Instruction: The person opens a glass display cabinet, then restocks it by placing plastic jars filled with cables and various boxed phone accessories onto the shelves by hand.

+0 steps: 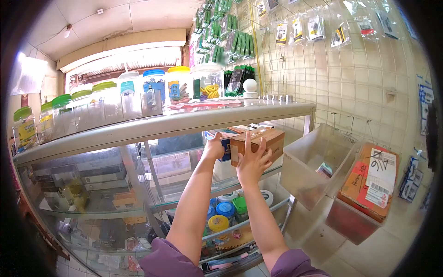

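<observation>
A brown cardboard box (pixel 275 137) with tape along its top sits at the open back of the glass display case. My right hand (pixel 253 160) lies against the near face of this box, fingers spread and one pointing up. Left of it, my left hand (pixel 214 147) is closed with bent fingers at the edge of a dark blue box (pixel 225 150); some of its fingers are hidden. The two boxes stand side by side.
Lidded plastic jars (pixel 179 85) line the counter top (pixel 184 121). Below, several colourful tubs (pixel 224 210) stand on a lower shelf. To the right are a translucent bin (pixel 300 173) and an orange carton (pixel 360 184) on a second bin. Packaged goods hang from a wall grid (pixel 323 69).
</observation>
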Demonstrator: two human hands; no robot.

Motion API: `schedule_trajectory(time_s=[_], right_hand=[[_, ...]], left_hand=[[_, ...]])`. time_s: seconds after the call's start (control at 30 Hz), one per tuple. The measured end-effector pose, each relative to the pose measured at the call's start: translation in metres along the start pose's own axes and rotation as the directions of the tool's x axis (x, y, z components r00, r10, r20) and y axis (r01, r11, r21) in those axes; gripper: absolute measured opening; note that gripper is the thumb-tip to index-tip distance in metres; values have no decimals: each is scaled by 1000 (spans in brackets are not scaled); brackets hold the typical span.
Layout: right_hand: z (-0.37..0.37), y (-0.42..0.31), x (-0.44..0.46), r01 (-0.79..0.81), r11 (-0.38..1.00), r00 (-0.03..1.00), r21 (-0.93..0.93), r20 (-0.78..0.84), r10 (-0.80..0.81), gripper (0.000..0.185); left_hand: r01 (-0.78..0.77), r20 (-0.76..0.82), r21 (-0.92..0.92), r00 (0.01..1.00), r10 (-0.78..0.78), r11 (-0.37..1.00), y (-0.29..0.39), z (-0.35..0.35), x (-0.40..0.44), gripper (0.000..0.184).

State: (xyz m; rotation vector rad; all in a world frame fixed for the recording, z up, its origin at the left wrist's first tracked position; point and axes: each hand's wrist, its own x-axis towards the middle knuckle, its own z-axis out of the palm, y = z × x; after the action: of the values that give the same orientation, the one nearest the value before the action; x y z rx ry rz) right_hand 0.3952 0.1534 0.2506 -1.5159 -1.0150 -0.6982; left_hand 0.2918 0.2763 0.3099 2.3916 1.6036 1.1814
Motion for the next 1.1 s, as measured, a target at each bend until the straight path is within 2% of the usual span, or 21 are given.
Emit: schedule_trajectory(time_s=[0.07,0.13,0.17,0.23,0.3,0.33,0.37,0.43,0.5,0.67,0.73,0.77,0.83,0.87,0.93,1.0,1.1], right_hand=[[-4,2,-2,5,1000,1000,6,-6,-5,80],[-10,7,-3,74,995,997,60,-21,-73,69],[-13,8,-2,66,996,998,58,-18,-65,69],[-17,8,1,69,991,998,115,-9,-68,57],[-13,12,1,85,989,996,120,-31,-82,56],[-12,14,2,110,985,993,131,-58,-103,55],[-13,13,3,107,986,993,127,-58,-100,55],[-15,12,3,125,977,992,172,-47,-119,53],[-7,10,3,117,986,992,123,-66,-109,53],[0,16,0,130,989,986,68,-109,-122,52],[8,20,-4,205,973,966,104,-179,-184,69],[8,21,-5,200,974,967,104,-178,-180,69],[0,18,-2,54,956,984,289,-178,-2,93],[1,17,-1,50,955,984,291,-177,3,93],[9,20,2,6,954,998,301,-69,15,106],[18,27,6,4,941,1000,338,-16,2,105],[26,32,9,20,930,998,368,45,-39,102]], left_hand=[[31,57,-33,998,-29,999,4,-5,4,60],[2,51,12,999,-2,1000,4,-4,8,59],[-29,42,45,999,27,999,5,-2,10,58],[-3,72,60,997,-1,998,13,-4,12,59],[-25,38,60,999,23,998,10,-4,17,61],[-42,39,143,999,37,989,9,-4,20,59],[-45,43,142,998,39,989,9,-3,22,59],[20,10,135,1000,-22,991,13,-5,20,62],[88,54,95,994,-94,992,17,-9,20,61],[75,58,105,995,-81,992,14,-10,23,59],[87,46,97,995,-92,991,14,-6,21,59],[100,26,84,994,-102,991,14,-5,20,60],[95,7,101,995,-96,990,6,2,23,59],[82,-10,43,997,-82,996,0,5,24,57],[67,-27,-16,997,-67,998,-13,10,27,56],[-70,-92,-40,994,66,997,-23,14,26,53],[-44,-90,-46,995,40,998,-22,14,23,55]])
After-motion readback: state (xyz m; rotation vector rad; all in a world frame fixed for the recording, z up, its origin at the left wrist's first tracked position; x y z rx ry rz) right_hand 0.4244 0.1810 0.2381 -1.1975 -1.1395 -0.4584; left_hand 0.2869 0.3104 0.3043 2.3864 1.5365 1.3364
